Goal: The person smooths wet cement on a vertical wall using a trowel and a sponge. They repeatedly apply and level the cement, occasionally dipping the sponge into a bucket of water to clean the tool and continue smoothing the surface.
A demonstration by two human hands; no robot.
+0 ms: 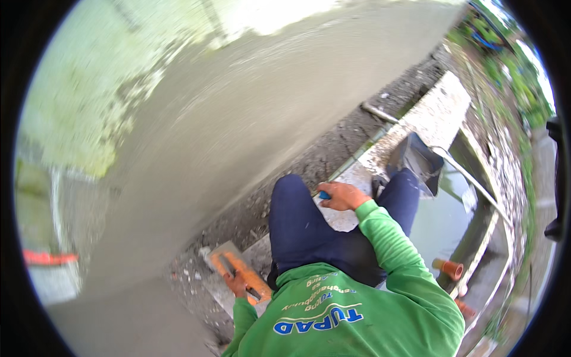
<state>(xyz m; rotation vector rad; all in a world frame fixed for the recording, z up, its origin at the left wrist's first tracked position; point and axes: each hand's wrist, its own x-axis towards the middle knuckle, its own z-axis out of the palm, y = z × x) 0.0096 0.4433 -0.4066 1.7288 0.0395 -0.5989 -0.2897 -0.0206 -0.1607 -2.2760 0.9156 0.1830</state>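
Note:
Low at the left, my left hand is closed round the grip of an orange plastering float, which lies close to the ground beside my left knee. My right hand is in front of my lap, between my knees. Its fingers are wrapped round a small blue thing; only its end shows, so its kind cannot be made out. Ahead and to the left rises a wall coated with smooth grey mortar. Neither hand touches that wall.
A dark bucket-like container with grey residue stands by my right knee on a concrete ledge. Right of me is a water-filled basin with orange pipe stubs. Rubble and soil line the wall's foot.

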